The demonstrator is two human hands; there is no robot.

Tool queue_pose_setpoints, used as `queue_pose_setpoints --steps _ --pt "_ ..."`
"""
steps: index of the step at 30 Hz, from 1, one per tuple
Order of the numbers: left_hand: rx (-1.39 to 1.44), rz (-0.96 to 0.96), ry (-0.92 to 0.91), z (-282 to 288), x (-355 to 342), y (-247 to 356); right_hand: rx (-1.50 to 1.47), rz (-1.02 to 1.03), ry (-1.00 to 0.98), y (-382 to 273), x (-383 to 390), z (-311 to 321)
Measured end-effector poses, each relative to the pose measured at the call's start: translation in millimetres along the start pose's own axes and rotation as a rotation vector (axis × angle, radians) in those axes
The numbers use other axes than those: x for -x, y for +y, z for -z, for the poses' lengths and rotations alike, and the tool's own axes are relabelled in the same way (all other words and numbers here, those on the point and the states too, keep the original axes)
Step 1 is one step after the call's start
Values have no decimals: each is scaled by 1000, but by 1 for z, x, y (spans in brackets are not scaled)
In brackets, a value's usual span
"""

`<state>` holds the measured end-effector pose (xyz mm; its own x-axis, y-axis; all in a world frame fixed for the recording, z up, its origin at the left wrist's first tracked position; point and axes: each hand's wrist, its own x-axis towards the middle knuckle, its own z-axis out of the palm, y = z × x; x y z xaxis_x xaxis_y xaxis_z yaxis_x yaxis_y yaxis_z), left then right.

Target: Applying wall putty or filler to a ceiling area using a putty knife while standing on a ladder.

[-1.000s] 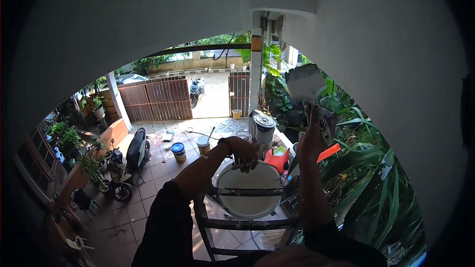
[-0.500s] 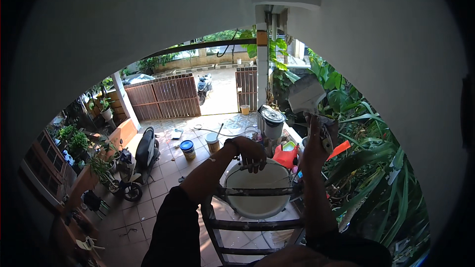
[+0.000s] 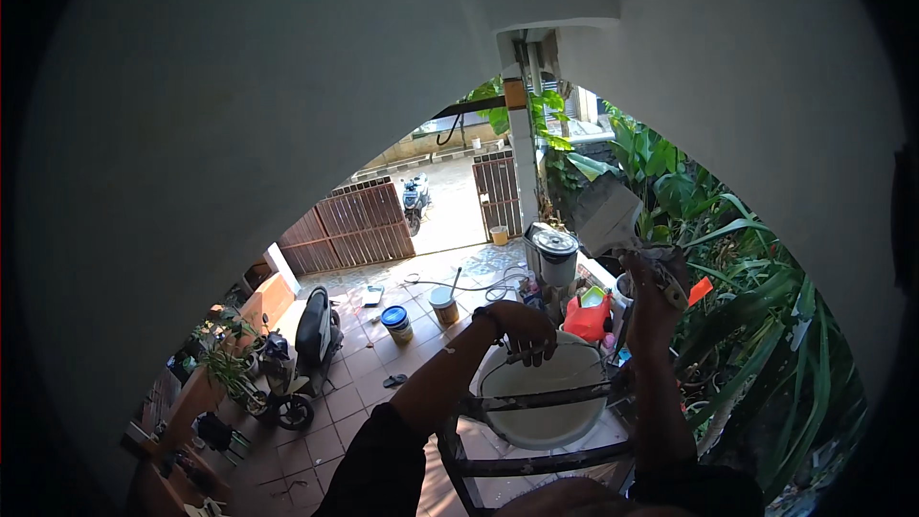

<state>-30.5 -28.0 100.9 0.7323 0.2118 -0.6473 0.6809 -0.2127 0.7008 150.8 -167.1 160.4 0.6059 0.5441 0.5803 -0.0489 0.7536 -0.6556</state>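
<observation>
My left hand is closed at the far rim of a large white bucket, its fingers curled round the bucket's thin handle. Pale stuff lies inside the bucket, too dim to name. Raised to the right, my right hand is wrapped round a putty knife whose broad, flat, pale grey blade points up and away, apart from the walls. Whitish smears mark the hand and the tool's grip. A dark, paint-spotted ladder stands in front of me, one rung crossing before the bucket.
Pale wall curves overhead and down both sides. On the tiled floor below stand a blue-lidded paint can, another can with a stick in it, and a parked scooter. Long-leaved plants crowd the right. A red bag lies beyond the bucket.
My view has turned, so the yard, bucket and both arms sit farther right and lower. Both hands keep their holds, and the putty knife stays raised.
</observation>
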Motion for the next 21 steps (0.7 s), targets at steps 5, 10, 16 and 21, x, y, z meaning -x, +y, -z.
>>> queue_pose_setpoints --steps 5,10,16,21 --pt "-28 4 2 0 0 -1 84 54 -27 1 5 0" --pt "-70 13 27 -1 3 1 138 155 -50 -6 10 -4" --pt "-13 34 20 0 0 0 303 270 -40 -9 7 2" --pt "29 15 -35 1 0 -5 276 256 -50 -8 5 4"
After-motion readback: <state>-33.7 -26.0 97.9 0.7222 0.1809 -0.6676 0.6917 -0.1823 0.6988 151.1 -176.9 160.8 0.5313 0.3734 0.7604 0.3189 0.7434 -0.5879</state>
